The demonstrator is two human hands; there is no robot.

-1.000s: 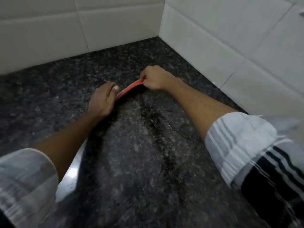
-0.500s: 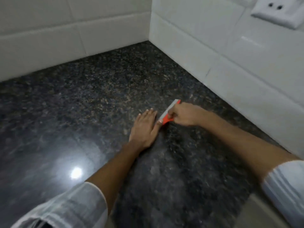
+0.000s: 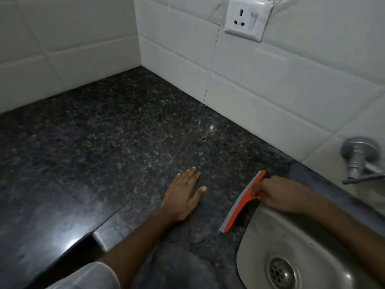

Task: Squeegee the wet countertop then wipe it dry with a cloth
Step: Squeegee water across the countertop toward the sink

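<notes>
An orange squeegee (image 3: 242, 202) with a grey rubber blade rests on the dark speckled granite countertop (image 3: 116, 138), right beside the rim of the steel sink. My right hand (image 3: 275, 193) is shut around its handle, reaching over the sink's edge. My left hand (image 3: 184, 195) lies flat on the counter, palm down, fingers slightly spread, a short way left of the blade and holding nothing. No cloth is in view.
A steel sink (image 3: 260, 232) with a round drain (image 3: 281, 272) fills the lower right. A metal tap (image 3: 358, 161) juts from the white tiled wall (image 3: 260, 80) at the right. A white socket (image 3: 246, 17) is mounted higher on that wall. The counter's front edge (image 3: 100, 228) runs diagonally at lower left.
The squeegee has been drawn from the far corner across the counter to the sink's rim. My left hand has let go of the blade and now lies flat apart from it.
</notes>
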